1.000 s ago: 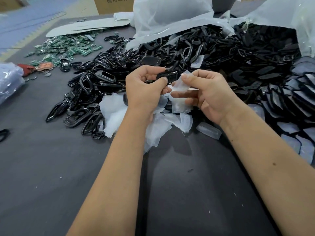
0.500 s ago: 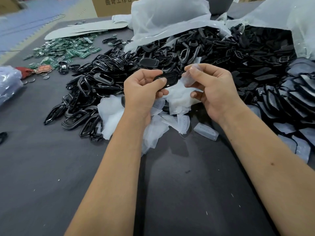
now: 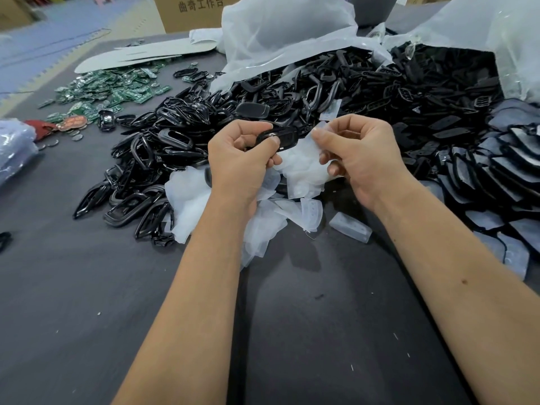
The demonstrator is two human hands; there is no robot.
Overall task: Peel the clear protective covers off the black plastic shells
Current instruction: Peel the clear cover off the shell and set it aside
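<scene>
Just above the middle of the frame, the left hand [image 3: 242,159] is gripping one black shell [image 3: 280,137], thumb curled over its top and fingers wrapped beneath, so the piece is being held steady while its face is staying exposed. The right hand [image 3: 361,154] is pinching a clear cover [image 3: 317,133] between thumb and forefinger just to the right of the shell, the other fingers curling loosely under. Whether the cover's near edge is touching the shell or hanging free of it is not plain from here. Splitting the work this way seems sensible: one grip is anchoring the hard part, the other is drawing the thin film away sideways.

Directly below the hands, a heap of peeled covers [image 3: 304,173] is lying on the dark counter [image 3: 87,317], probably so each film can simply be dropped where it comes off. The films are overlapping too much to count. One moulded clear piece [image 3: 350,228] is sitting apart, right of that heap.

Black frames [image 3: 137,182] are piling up left of centre, and a far larger pile of black shells [image 3: 423,92] is spilling from a translucent bag [image 3: 280,27] across the upper right; both are running into the hundreds, beyond counting. Green circuit boards [image 3: 117,89] are lying scattered at upper left, dozens at a guess. One cardboard box [image 3: 190,10] is standing at the top edge.
</scene>
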